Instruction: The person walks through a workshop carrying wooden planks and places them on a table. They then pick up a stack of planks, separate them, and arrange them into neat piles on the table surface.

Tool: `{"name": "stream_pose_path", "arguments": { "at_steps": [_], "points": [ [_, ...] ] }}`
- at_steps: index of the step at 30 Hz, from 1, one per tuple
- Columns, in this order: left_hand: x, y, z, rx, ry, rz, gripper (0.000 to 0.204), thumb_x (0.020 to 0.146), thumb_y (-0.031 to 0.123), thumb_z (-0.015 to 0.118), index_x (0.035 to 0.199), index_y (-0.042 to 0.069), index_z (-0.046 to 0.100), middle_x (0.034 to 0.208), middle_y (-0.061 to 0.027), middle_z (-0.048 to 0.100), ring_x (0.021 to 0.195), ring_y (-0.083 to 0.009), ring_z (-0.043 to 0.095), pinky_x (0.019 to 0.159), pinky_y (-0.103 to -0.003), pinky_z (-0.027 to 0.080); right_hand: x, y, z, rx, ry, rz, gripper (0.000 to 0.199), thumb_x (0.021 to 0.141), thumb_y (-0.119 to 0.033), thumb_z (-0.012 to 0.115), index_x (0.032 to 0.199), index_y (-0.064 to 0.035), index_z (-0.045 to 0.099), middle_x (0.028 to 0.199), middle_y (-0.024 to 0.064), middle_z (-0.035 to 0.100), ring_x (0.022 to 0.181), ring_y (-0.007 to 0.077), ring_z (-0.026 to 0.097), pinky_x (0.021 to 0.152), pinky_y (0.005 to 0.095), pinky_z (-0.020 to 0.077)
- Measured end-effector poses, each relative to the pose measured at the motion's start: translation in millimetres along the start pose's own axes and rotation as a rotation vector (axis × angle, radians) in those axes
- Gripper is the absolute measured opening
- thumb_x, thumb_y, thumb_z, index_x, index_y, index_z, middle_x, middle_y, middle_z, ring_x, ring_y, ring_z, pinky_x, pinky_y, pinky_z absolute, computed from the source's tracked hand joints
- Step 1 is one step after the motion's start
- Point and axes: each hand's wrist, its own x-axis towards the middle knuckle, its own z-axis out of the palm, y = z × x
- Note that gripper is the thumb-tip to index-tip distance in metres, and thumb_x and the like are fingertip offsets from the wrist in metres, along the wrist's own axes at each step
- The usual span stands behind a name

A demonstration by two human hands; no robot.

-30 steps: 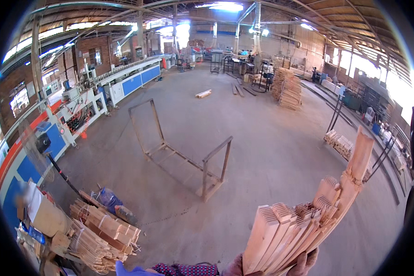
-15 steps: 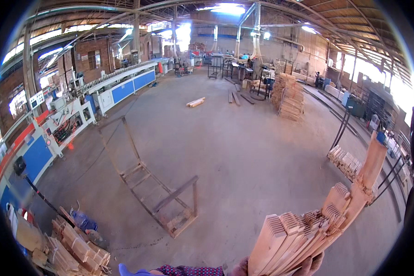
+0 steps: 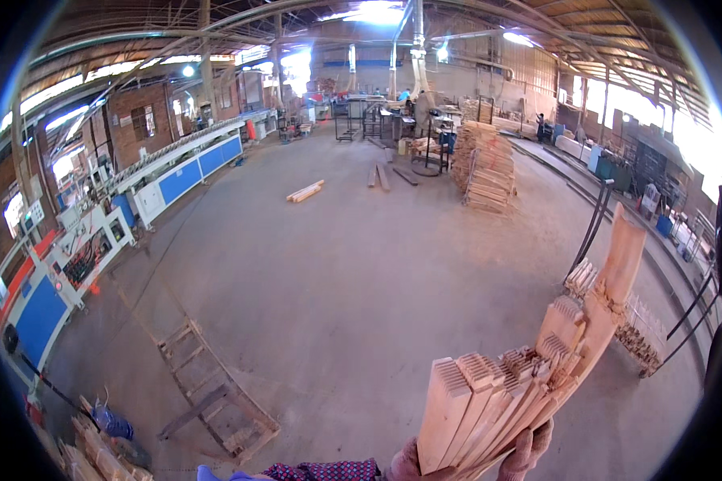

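Board bundle (image 3: 489, 409), one: lower edges gripped by my left hand (image 3: 404, 462) and right hand (image 3: 529, 452); frame (image 3: 200, 409) now farther left, hold unbroken.

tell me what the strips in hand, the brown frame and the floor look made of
Strips: bare wood, seemingly unvarnished; pale tan faces and notched, toothed ends suggest it.
Frame: worn wood or rusty metal; its dull, dark brown bars leave it open.
Floor: probably concrete, unpolished; it is a broad, matt grey surface.

Left grip (image 3: 403, 462) partly hidden by boards (image 3: 467, 413), right grip (image 3: 529, 450) cut off (lower edge)
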Motion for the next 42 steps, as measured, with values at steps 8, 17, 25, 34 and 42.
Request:
{"name": "stream_pose_path", "arguments": {
  "at_steps": [8,17,25,34,42],
  "points": [
    [157.8,-48.0,72.5,-0.076,-0.045,-0.047,0.069,0.077,-0.005,0.070,0.139,0.006,0.039,0.128,-0.0157,0.058,0.119,-0.0307,0.056,0.095,-0.048,0.050,173.1,78.0,9.4,-0.061,0.007,-0.013,0.077,0.080,-0.052,0.068,0.127,0.0056,0.048,0.118,0.0128,0.058,0.108,0.0217,0.055,0.095,0.0355,0.0433],
    [352.5,-189.3,81.1,0.110,-0.165,-0.193,0.071,0.074,0.002,0.078,0.135,0.002,0.042,0.129,-0.0145,0.058,0.122,-0.0233,0.053,0.103,-0.043,0.043,360.1,178.4,-47.8,-0.144,0.097,-0.159,0.062,0.081,-0.035,0.068,0.124,0.0049,0.048,0.117,0.0167,0.057,0.110,0.0242,0.054,0.095,0.0373,0.0425],
    [523.3,-275.8,121.6,0.378,-0.268,-0.242,0.071,0.071,0.003,0.082,0.132,0.002,0.045,0.127,-0.0144,0.059,0.120,-0.0216,0.054,0.102,-0.041,0.043,516.6,235.5,-49.8,-0.100,0.233,-0.058,0.059,0.089,-0.030,0.064,0.134,0.0037,0.046,0.129,0.0139,0.053,0.113,0.0249,0.052,0.097,0.0384,0.0423],
    [701.2,-383.0,180.6,0.182,-0.139,-0.095,0.069,0.078,0.003,0.076,0.137,0.005,0.041,0.129,-0.0143,0.058,0.119,-0.0240,0.055,0.097,-0.042,0.048,736.2,356.4,-41.1,-0.116,0.056,-0.027,0.070,0.086,-0.046,0.063,0.130,0.0049,0.047,0.120,0.0133,0.057,0.109,0.0212,0.054,0.094,0.0355,0.0427],
    [876.9,-442.0,254.9,0.041,-0.286,-0.080,0.062,0.082,-0.008,0.065,0.137,0.006,0.042,0.133,-0.0186,0.053,0.121,-0.0302,0.055,0.098,-0.046,0.049,896.1,434.0,-37.8,-0.181,0.175,0.018,0.073,0.087,-0.045,0.063,0.136,0.0050,0.043,0.126,0.0140,0.055,0.114,0.0234,0.052,0.098,0.0359,0.0404]
  ]
}}
